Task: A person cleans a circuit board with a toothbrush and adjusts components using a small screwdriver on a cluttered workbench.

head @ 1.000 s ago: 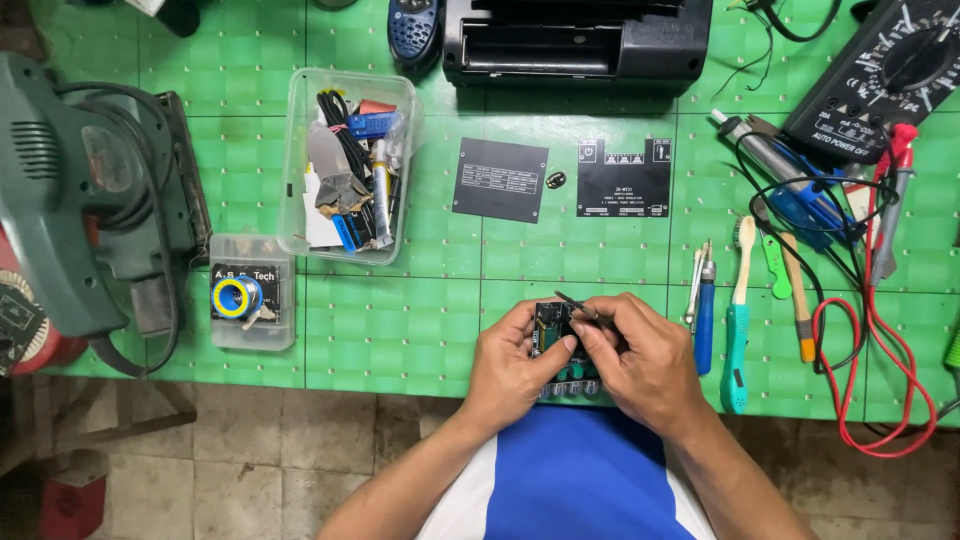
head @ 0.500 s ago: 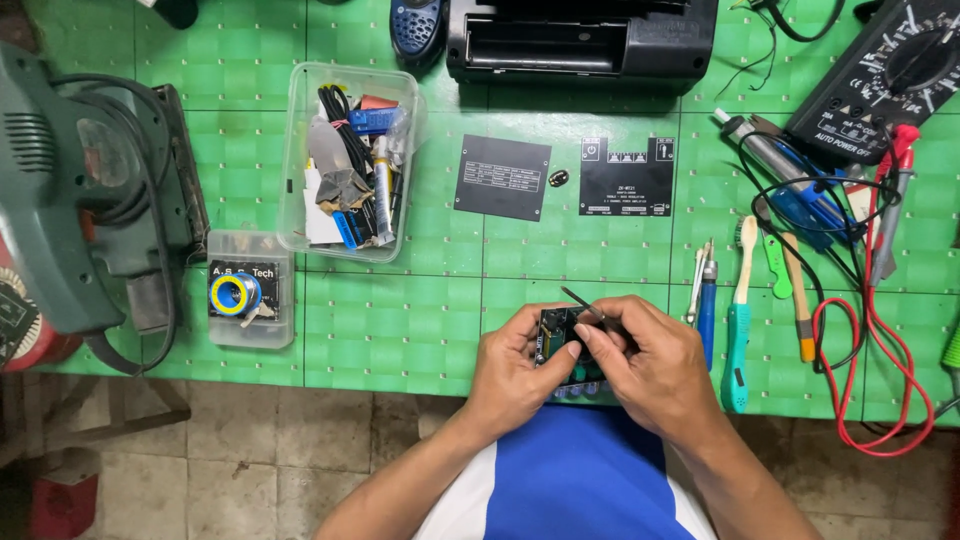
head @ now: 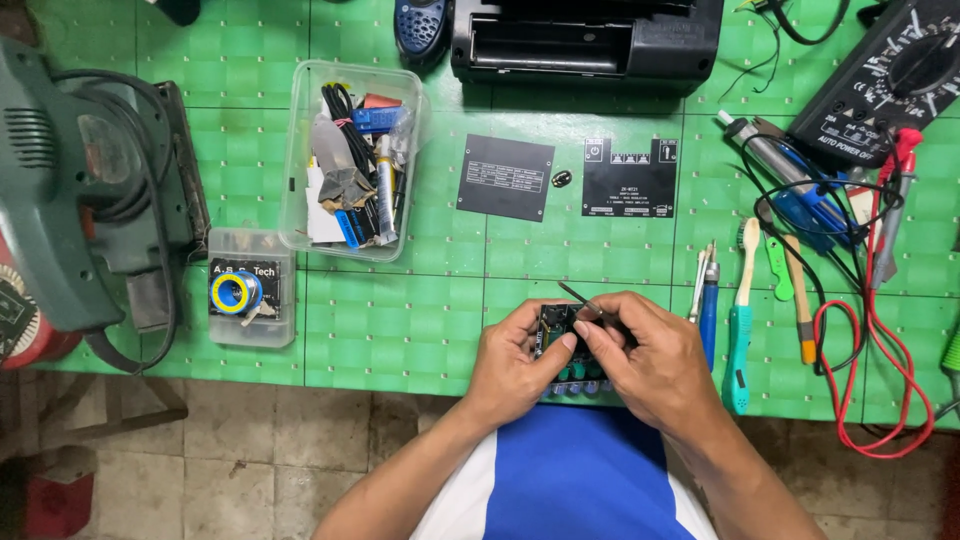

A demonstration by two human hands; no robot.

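My left hand (head: 515,365) grips a small dark circuit board (head: 553,330) with teal capacitors along its lower edge, held just above the near edge of the green cutting mat (head: 400,330). My right hand (head: 655,362) pinches a thin dark tool, tweezers or a probe (head: 577,295), whose tip points up-left over the board. The two hands touch each other around the board, and much of the board is hidden under my fingers.
Two black plates (head: 506,177) (head: 629,177) lie beyond my hands. A clear tub of parts (head: 350,160) and a small clear box (head: 250,290) sit left, beside a green power tool (head: 70,190). Screwdrivers (head: 708,300), a toothbrush (head: 741,320), red leads (head: 880,330) and a multimeter (head: 890,75) are right.
My hands and the board have stayed in place, with only slight finger shifts. The view has drifted a little.
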